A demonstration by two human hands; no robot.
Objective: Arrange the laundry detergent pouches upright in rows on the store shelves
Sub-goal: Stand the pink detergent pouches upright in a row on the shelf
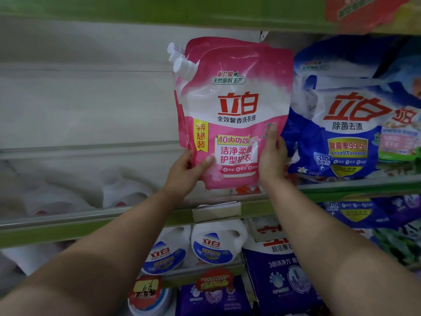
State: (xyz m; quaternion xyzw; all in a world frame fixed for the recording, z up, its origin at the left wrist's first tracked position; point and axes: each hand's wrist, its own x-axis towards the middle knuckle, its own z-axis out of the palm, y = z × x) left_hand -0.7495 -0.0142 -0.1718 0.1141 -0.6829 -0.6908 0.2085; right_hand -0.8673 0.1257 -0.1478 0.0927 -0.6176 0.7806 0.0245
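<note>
The pink pouches [232,110] stand stacked and upright above the shelf [136,215] edge, beside the blue pouches [341,124]. The left hand [189,169] and right hand [272,156] grip the lower corners. Recommended: seat the bases flat, spouts aligned, before releasing.

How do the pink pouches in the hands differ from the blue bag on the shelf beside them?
The pink pouches are upright and smooth, with white screw caps at one top corner; the blue bag slumps, crumpled, with no cap visible. The pink pouches are gripped at their lower edges by the left hand and right hand; the blue bag rests on the shelf untouched. Both carry the same red logo.
</note>
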